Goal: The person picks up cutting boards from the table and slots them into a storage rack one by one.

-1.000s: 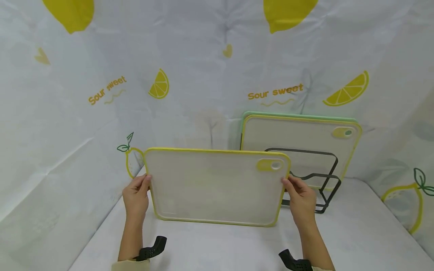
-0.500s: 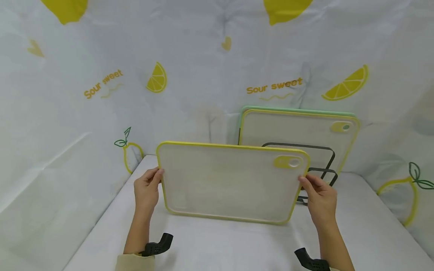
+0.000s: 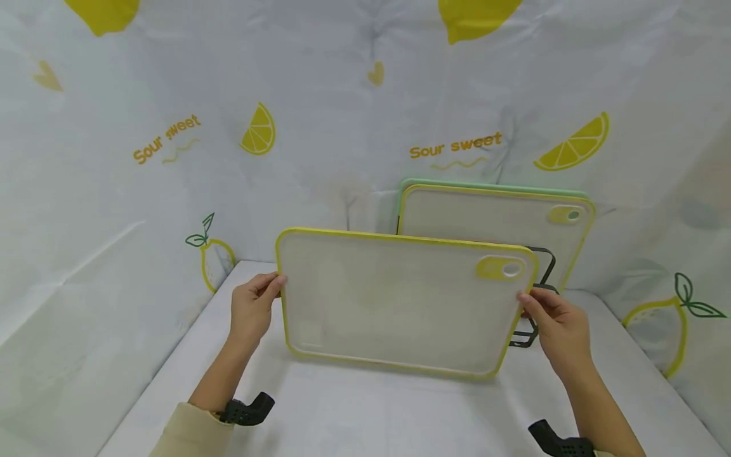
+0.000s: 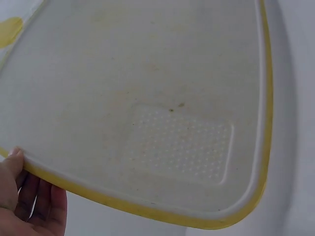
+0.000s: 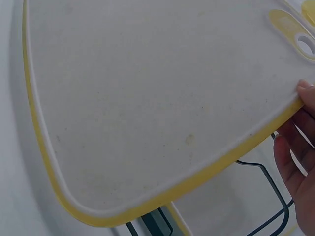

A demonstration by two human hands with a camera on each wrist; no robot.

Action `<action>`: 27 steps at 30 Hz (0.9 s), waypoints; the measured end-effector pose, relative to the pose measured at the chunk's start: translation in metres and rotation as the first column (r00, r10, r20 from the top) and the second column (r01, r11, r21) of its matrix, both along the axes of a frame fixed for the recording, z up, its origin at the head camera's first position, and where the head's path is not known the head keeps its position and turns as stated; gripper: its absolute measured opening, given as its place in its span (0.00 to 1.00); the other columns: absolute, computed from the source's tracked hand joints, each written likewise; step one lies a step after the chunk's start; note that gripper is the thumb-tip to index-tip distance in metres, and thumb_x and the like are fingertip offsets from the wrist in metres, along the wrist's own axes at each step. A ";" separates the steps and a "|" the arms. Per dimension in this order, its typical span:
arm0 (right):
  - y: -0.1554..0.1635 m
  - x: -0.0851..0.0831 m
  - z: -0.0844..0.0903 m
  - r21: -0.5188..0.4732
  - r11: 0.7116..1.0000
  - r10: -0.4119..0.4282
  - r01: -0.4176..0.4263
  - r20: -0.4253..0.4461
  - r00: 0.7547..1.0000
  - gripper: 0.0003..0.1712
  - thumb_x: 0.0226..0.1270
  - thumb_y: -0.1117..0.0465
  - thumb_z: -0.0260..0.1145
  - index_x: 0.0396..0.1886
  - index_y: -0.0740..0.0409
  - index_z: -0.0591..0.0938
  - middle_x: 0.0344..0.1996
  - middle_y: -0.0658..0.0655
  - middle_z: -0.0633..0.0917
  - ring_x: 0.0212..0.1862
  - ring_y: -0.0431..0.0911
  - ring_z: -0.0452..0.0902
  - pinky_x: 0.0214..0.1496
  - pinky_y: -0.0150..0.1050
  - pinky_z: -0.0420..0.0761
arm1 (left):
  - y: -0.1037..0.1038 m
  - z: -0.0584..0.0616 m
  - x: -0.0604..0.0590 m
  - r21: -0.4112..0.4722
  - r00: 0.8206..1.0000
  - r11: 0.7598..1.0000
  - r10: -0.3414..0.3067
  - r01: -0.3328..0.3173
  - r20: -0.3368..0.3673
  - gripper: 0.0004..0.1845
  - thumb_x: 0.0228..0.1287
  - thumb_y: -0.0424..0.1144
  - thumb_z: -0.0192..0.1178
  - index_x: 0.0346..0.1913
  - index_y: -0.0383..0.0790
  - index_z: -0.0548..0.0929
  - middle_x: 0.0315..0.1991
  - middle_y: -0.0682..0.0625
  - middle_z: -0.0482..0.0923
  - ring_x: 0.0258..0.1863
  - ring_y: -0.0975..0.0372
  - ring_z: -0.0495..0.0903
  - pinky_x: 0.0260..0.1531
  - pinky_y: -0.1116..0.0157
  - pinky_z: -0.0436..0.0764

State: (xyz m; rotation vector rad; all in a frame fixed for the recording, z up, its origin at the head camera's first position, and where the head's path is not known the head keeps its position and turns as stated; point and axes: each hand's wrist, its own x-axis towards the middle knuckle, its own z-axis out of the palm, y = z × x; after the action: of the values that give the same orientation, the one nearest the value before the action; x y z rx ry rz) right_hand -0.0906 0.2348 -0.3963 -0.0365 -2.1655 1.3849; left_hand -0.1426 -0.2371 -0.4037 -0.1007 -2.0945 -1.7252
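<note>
I hold a white cutting board with a yellow rim [image 3: 400,298] upright above the table, one hand on each short edge. My left hand [image 3: 254,304] grips its left edge, thumb on the front face [image 4: 15,162]. My right hand [image 3: 556,324] grips the right edge just below the yellow hanging hole [image 3: 501,268]. The board's face fills both wrist views [image 4: 147,98] [image 5: 147,98]. Behind it a black wire rack [image 3: 533,317] holds a second yellow-rimmed board [image 3: 491,219], with a green-rimmed board [image 3: 485,186] behind that.
White sheets printed with lemons [image 3: 257,130] and "Sour sweet" cover the walls and the table [image 3: 371,412]. The rack's black wire [image 5: 266,196] shows under the held board in the right wrist view. Black wrist mounts [image 3: 245,411] sit on both forearms.
The held board has moved to the right and a little upward, toward the rack. Both hands kept their grip on its edges and now cover more of the rack's wire.
</note>
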 end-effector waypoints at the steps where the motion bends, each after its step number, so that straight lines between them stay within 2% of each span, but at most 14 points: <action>1: 0.002 0.000 0.003 0.020 1.000 0.001 -0.001 -0.004 1.000 0.04 0.71 0.63 0.68 0.39 0.49 0.87 0.25 0.28 0.83 0.29 0.28 0.80 0.37 0.18 0.79 | 0.001 0.003 -0.001 -0.005 1.000 1.000 0.000 0.000 -0.006 0.15 0.71 0.37 0.63 0.50 0.27 0.86 0.32 0.66 0.83 0.32 0.75 0.83 0.41 0.76 0.84; 5: 0.012 0.001 0.014 0.094 0.996 -0.003 0.004 -0.012 1.000 0.05 0.71 0.61 0.68 0.38 0.43 0.85 0.24 0.26 0.83 0.28 0.27 0.80 0.37 0.16 0.76 | 0.006 0.014 -0.004 -0.024 1.000 1.000 -0.001 0.001 -0.017 0.15 0.70 0.38 0.64 0.50 0.27 0.87 0.34 0.58 0.86 0.31 0.76 0.83 0.41 0.77 0.84; 10: 0.023 0.001 0.030 0.102 0.994 0.029 -0.027 -0.022 0.999 0.06 0.71 0.60 0.68 0.40 0.40 0.85 0.27 0.30 0.85 0.29 0.28 0.80 0.36 0.17 0.77 | 0.011 0.027 -0.007 -0.057 1.000 0.998 -0.019 0.019 0.001 0.16 0.70 0.39 0.64 0.50 0.28 0.87 0.37 0.50 0.87 0.30 0.76 0.83 0.42 0.77 0.83; 13: 0.029 0.000 0.041 0.105 0.993 0.059 -0.055 -0.037 0.998 0.06 0.72 0.59 0.67 0.41 0.39 0.84 0.29 0.32 0.86 0.30 0.29 0.81 0.37 0.18 0.78 | 0.014 0.034 -0.009 -0.068 0.999 0.997 -0.037 0.038 0.015 0.16 0.71 0.40 0.64 0.52 0.29 0.86 0.38 0.50 0.87 0.30 0.76 0.84 0.44 0.77 0.83; 20: 0.041 0.000 0.061 0.116 0.991 0.080 -0.073 -0.054 0.995 0.11 0.73 0.61 0.66 0.40 0.35 0.84 0.30 0.29 0.84 0.30 0.28 0.80 0.36 0.17 0.79 | 0.024 0.050 -0.014 -0.064 0.995 0.994 -0.089 0.093 0.050 0.19 0.72 0.42 0.63 0.55 0.30 0.85 0.42 0.48 0.87 0.32 0.76 0.85 0.52 0.71 0.84; 27: 0.058 -0.003 0.079 0.076 0.993 0.085 -0.085 -0.008 0.996 0.11 0.74 0.60 0.64 0.43 0.34 0.83 0.32 0.27 0.85 0.32 0.27 0.80 0.37 0.16 0.77 | 0.039 0.069 -0.021 -0.014 0.991 0.991 -0.136 0.136 0.017 0.17 0.72 0.40 0.63 0.53 0.28 0.85 0.41 0.47 0.86 0.32 0.74 0.86 0.47 0.73 0.84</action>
State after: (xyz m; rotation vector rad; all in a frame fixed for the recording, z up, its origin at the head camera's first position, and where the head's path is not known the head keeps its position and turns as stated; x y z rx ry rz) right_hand -0.0940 0.2930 -0.3174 0.0932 -2.2310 1.3445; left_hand -0.1637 -0.1982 -0.3348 -0.2408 -2.1568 -1.7933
